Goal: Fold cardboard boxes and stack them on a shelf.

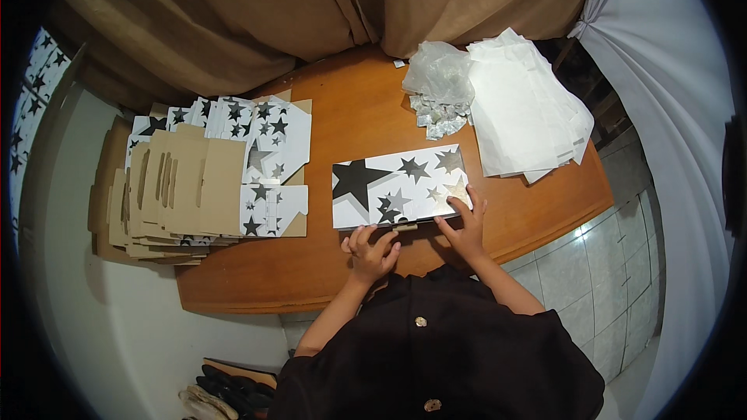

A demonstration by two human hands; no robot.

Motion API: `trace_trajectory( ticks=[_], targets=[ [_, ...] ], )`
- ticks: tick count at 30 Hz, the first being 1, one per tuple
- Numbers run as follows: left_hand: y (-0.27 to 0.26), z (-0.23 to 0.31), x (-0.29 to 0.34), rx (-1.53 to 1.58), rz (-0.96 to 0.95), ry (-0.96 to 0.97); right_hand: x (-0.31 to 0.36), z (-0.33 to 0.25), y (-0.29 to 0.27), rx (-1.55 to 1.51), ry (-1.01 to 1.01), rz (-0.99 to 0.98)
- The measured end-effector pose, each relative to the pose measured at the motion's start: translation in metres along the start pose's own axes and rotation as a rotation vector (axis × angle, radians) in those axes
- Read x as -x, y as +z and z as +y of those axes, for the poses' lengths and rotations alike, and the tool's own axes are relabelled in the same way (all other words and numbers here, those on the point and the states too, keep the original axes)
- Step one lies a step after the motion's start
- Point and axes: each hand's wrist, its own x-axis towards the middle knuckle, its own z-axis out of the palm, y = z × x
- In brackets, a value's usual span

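Observation:
A closed cardboard box (405, 169), white with black and grey stars, lies in front of me on the wooden table. A small brown tab (405, 228) sticks out from its near edge. Beside that tab is my left hand (372, 255), its fingers apart and slightly bent at the box's near side. My right hand (465, 230) spreads around the box's near right corner, fingertips by the top and the thumb low at the front. Neither hand is closed around anything. The box's near face is mostly hidden.
Stacked flat cardboard blanks (226, 179), brown and star-printed, cover the left of the table (257, 284). At the back right lie a crumpled clear plastic bag (440, 70), small silvery packets (438, 115) and a pile of white paper sheets (525, 109). A brown curtain (233, 15) hangs behind.

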Motion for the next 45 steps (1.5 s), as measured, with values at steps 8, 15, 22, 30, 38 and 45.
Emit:
trace_trajectory(
  ticks=[8, 15, 22, 30, 38, 45],
  targets=[
    [-0.010, -0.029, -0.018, -0.007, -0.363, -0.151, 0.009, 0.015, 0.001, 0.150, -0.124, -0.016],
    [0.003, -0.032, -0.012, -0.033, -0.298, -0.074, 0.006, 0.029, -0.004, 0.430, -0.398, -0.011],
    [0.006, -0.017, -0.025, 0.015, -0.265, -0.092, -0.016, -0.008, -0.012, 0.297, -0.423, -0.148],
    [0.018, 0.002, -0.029, 0.030, -0.235, -0.058, -0.013, -0.007, 0.013, 0.216, -0.628, -0.053],
    [0.023, 0.003, -0.029, 0.022, -0.205, -0.101, -0.015, -0.005, 0.014, 0.248, -0.683, -0.048],
    [0.022, 0.003, -0.031, 0.067, -0.207, -0.129, -0.021, -0.012, 0.013, 0.192, -0.562, -0.097]
  ],
)
